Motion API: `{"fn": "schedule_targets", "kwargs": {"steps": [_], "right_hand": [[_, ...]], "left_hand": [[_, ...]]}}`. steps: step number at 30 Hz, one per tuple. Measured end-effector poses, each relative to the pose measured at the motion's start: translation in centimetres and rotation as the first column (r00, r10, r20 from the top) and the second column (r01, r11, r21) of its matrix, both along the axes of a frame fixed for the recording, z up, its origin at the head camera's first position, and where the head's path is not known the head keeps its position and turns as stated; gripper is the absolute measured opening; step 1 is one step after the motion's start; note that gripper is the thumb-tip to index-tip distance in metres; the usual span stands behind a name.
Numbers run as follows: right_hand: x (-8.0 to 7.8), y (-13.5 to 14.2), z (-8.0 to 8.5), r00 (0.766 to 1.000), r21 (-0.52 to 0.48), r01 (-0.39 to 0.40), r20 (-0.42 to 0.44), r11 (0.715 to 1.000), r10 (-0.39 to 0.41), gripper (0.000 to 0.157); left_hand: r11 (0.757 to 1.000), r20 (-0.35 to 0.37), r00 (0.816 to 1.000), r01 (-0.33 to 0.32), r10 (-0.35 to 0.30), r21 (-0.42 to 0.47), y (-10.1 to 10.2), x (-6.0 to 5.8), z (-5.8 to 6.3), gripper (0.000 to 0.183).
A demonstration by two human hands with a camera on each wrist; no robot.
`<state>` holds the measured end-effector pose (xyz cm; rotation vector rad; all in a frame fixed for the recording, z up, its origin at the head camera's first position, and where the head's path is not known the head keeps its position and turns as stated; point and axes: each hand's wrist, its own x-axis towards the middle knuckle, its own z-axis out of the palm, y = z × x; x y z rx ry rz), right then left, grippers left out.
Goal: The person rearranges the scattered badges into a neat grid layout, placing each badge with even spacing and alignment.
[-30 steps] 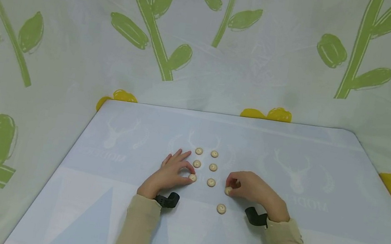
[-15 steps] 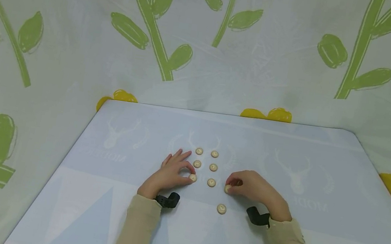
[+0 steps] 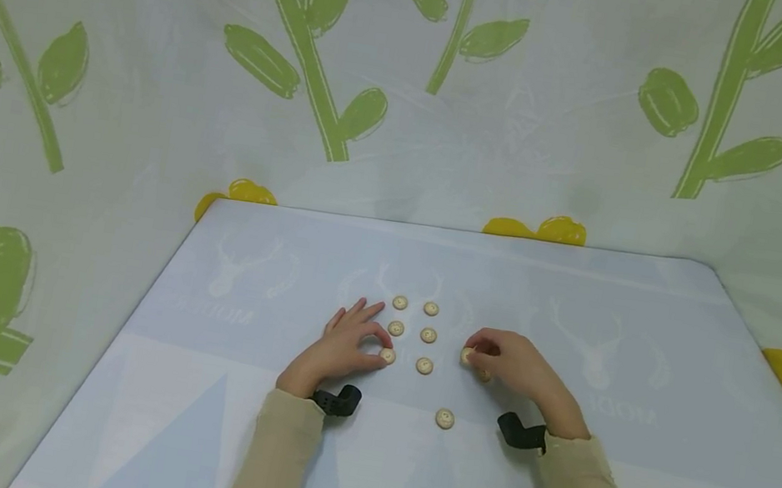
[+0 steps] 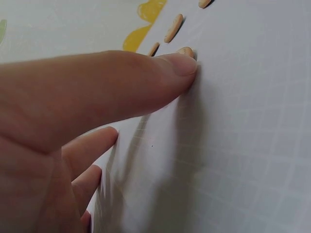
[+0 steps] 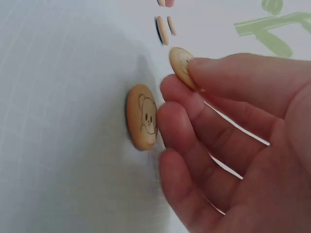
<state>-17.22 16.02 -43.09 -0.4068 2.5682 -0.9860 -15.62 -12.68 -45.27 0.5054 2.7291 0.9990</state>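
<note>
My left hand (image 3: 339, 348) pinches a round wooden disc (image 3: 387, 356) between thumb and index finger on the table, its other fingers spread. In the left wrist view the thumb covers most of that disc (image 4: 185, 50). With thumb and index finger, my right hand (image 3: 515, 365) holds another wooden disc (image 3: 467, 356), which looks tilted in the right wrist view (image 5: 180, 64). Close by its curled lower fingers lies a disc with a bear face drawn on it (image 5: 142, 116), partly hidden in the head view.
Between the hands several similar discs stand in two columns, among them the far-left disc (image 3: 400, 302) and the near-right disc (image 3: 424, 365). One separate disc (image 3: 444, 418) lies nearer the body. A flower-patterned sheet (image 3: 529, 130) hangs behind the pale table (image 3: 208, 402).
My right hand has moved slightly away from the body and to the right with its disc, so a second disc shows under its fingers. The left hand keeps its place.
</note>
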Motion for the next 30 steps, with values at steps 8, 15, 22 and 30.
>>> {"fn": "schedule_targets", "kwargs": {"steps": [8,15,22,30], "right_hand": [[-0.9,0.5,-0.6,0.998,-0.066,0.021,0.063,0.998,-0.017,0.015],[-1.9,0.4,-0.7,0.995,-0.071,0.044,0.092,0.996,-0.037,0.018],[-2.9,0.2,-0.6,0.991,-0.084,0.078,0.115,0.993,-0.068,0.019],[-4.2,-0.6,-1.0,0.988,-0.075,0.121,0.106,0.990,-0.113,0.021]], "left_hand": [[1.000,-0.002,1.000,-0.001,0.001,-0.012,0.0,-0.1,-0.2,0.013],[1.000,0.008,1.000,-0.001,0.001,-0.012,0.1,-0.1,-0.1,0.014],[1.000,0.006,1.000,0.009,-0.009,-0.005,0.0,0.0,0.0,0.013],[1.000,0.003,1.000,-0.002,0.002,-0.015,0.0,-0.1,-0.2,0.013]]}}
